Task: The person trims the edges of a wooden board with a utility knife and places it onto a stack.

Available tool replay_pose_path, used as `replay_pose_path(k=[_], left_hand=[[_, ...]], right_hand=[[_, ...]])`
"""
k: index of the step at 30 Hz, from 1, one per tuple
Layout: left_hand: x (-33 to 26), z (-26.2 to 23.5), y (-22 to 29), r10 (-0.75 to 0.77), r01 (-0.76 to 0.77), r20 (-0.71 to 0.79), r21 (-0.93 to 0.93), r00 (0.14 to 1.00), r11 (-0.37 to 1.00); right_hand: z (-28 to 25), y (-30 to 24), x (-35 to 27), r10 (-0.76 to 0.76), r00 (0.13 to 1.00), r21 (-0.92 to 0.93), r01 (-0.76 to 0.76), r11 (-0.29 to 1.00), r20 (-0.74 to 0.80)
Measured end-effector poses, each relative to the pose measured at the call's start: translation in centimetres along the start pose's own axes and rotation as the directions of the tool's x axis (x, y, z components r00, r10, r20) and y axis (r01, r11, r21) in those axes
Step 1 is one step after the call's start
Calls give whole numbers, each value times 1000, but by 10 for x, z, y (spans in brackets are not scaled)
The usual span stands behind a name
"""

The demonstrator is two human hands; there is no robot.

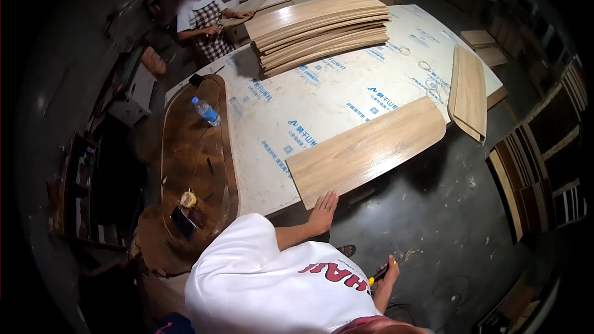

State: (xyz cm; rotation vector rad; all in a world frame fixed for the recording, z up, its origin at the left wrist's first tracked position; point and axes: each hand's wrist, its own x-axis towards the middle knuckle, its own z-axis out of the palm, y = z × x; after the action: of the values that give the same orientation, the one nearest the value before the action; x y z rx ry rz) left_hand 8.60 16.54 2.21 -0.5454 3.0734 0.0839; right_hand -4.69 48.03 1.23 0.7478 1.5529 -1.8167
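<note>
A wood-grain board with one rounded end lies along the near edge of the white table. At its near left corner rests my left hand, its fingers stretched out and touching the board. My right hand is low on the right, away from the board, with its fingers wrapped round a slim yellow-and-black tool. The tool looks like a utility knife, though its tip is too small to make out.
The white table carries a tall stack of similar boards at the back. More boards stand at its right edge. On the brown side top are a water bottle, a tape roll and a phone. Another person works far left.
</note>
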Motion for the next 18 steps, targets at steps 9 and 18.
replay_pose_path(k=[9,18], left_hand=[[-34,8,22,-127,123,1,-259,992,958],[-28,13,32,-315,383,221,-429,923,818]], right_hand=[[136,-79,116,-47,947,-201,115,973,317],[244,-146,190,-123,929,-220,209,953,348]])
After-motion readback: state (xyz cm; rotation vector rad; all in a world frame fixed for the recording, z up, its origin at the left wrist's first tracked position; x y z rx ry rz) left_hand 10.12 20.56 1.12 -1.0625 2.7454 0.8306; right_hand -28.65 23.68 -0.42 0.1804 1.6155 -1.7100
